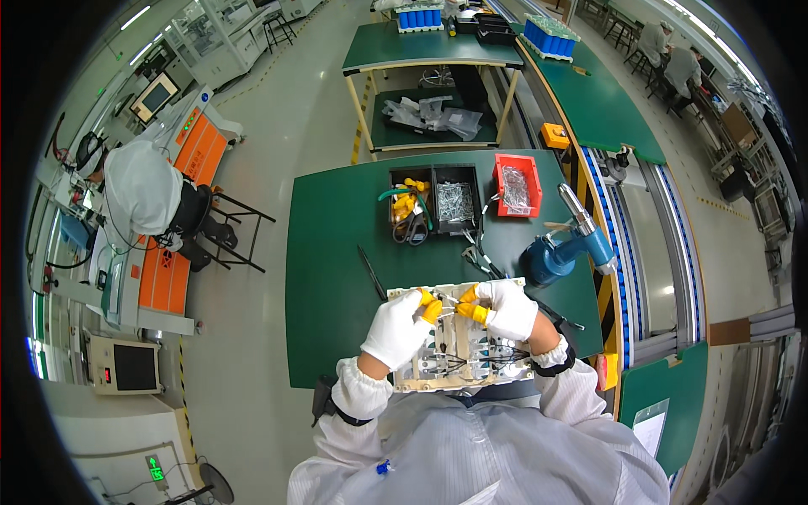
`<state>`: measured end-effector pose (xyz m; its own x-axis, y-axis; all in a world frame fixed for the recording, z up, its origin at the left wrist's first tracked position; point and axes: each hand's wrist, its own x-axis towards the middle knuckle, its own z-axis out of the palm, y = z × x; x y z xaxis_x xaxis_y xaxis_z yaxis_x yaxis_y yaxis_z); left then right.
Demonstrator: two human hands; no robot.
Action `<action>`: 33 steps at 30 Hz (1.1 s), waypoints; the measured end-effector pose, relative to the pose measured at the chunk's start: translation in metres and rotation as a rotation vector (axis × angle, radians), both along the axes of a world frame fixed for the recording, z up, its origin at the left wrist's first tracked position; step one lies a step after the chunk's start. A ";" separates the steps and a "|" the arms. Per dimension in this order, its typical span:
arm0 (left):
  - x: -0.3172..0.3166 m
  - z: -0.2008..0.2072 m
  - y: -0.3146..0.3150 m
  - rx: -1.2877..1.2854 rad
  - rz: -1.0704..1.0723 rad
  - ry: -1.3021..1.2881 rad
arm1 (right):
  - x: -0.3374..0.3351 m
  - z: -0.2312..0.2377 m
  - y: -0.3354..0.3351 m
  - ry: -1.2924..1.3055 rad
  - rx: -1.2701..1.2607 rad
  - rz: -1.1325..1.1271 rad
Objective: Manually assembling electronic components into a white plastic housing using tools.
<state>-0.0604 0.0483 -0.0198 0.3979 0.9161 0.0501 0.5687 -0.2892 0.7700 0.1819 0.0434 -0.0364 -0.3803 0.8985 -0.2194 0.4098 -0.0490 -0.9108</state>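
A cream-coloured frame (459, 347) with dark cables lies at the near edge of the green table, in front of my body. Over its far half are both my hands, in white gloves with yellow fingertips. My left hand (399, 326) is closed in a pinch near the frame's middle. Facing it, my right hand (508, 311) is closed too, its thumb and forefinger pressed together. Thin whitish bits show between the two sets of fingertips, too small to name. A black cable bundle (480, 257) runs from the frame's far edge toward the parts bins.
Beyond the frame stand a black bin (455, 204) of metal rivets, a red bin (517, 187) of similar pieces and scissors (412, 229). A blue rivet gun (566, 251) stands at right. A thin black tool (372, 273) lies left. Rails (644, 252) run along the right; a person (147, 189) sits left.
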 end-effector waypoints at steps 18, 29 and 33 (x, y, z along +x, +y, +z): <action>0.006 0.003 0.012 -0.202 -0.034 -0.310 | 0.004 0.005 -0.001 0.113 0.119 -0.008; 0.015 -0.004 0.009 -0.260 0.113 -0.164 | 0.007 -0.002 0.000 0.204 0.070 0.009; 0.015 -0.015 0.009 -0.216 0.128 -0.257 | 0.002 -0.005 -0.001 0.244 0.027 -0.009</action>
<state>-0.0454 0.0574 -0.0345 0.2784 0.9581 -0.0671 0.3697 -0.0425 0.9282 0.1843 0.0428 -0.0410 -0.4108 0.9065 -0.0977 0.1768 -0.0259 -0.9839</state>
